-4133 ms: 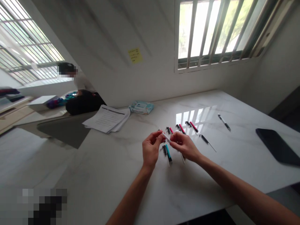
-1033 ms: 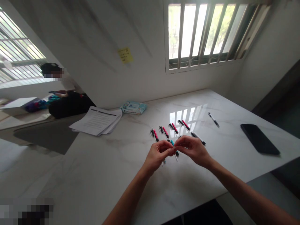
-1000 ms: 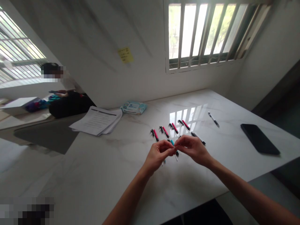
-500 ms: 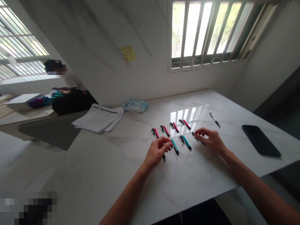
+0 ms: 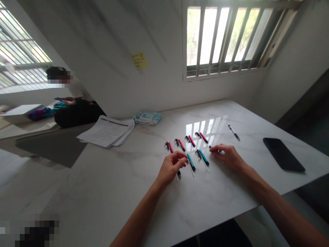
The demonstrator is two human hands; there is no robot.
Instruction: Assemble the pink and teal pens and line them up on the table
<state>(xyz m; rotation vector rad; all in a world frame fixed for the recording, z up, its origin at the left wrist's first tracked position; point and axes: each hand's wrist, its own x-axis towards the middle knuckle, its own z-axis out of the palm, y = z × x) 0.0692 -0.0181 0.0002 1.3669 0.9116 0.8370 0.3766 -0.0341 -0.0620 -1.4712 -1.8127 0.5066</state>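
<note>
Pens lie in two rows on the white marble table (image 5: 108,192): several pink pens (image 5: 181,144) at the back, two teal pens (image 5: 191,162) in front. My left hand (image 5: 171,168) rests by the front row's left end with its fingers curled. A dark pen (image 5: 178,172) pokes out under it, and I cannot see what the fingers hold. My right hand (image 5: 228,156) lies to the right of the teal pens, its fingertips pinched on the end of a black pen (image 5: 211,147) that is mostly hidden beneath the hand.
A lone pen (image 5: 233,132) and a black phone (image 5: 283,154) lie to the right. A stack of papers (image 5: 106,132) and a wipes pack (image 5: 147,117) sit at the back left. A person (image 5: 73,106) sits on the floor beyond the table. The table's front edge is near me.
My hands, joined over a teal pen a second ago, have parted. That teal pen now lies in the front row. My right hand moved right onto the black pen; my left sank to the table.
</note>
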